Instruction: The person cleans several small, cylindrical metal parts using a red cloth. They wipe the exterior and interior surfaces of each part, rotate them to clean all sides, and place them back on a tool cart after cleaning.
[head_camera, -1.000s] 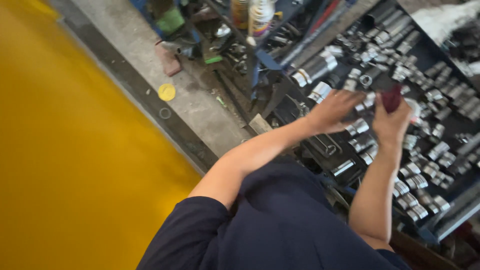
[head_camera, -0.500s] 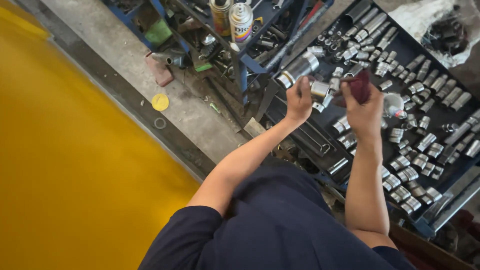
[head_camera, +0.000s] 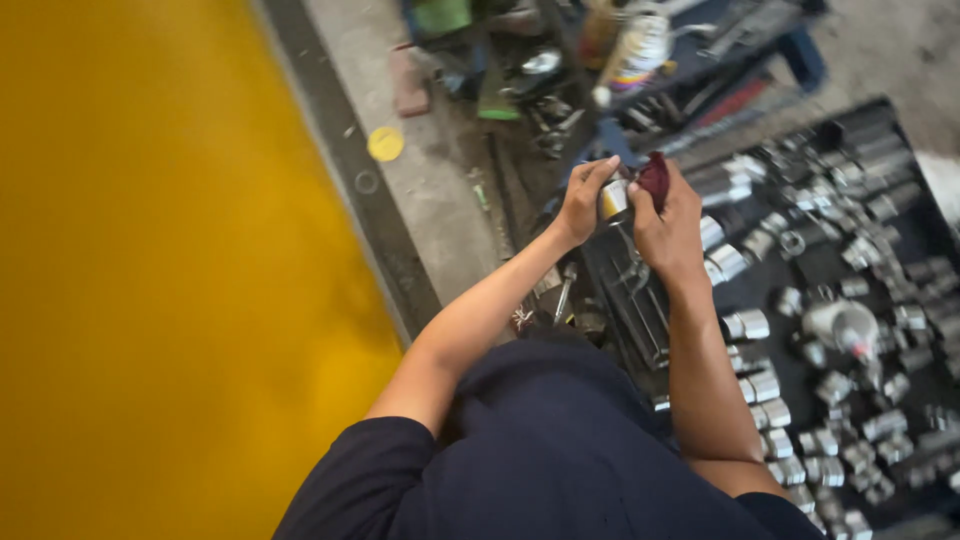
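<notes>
My left hand grips a shiny metal socket, held up above the black tray. Close beside it my right hand holds a dark red rag pressed against the socket. Both arms reach forward from my dark blue shirt. The tray below holds several chrome sockets in rows.
A yellow floor area lies to the left, bordered by a dark strip and grey concrete. A spray can, a blue tool rack and assorted tools crowd the top. A small yellow disc lies on the concrete.
My left hand lifted a socket off the tray and brought it to the rag in my right hand. Both hands now meet above the tray. The camera view shifted.
</notes>
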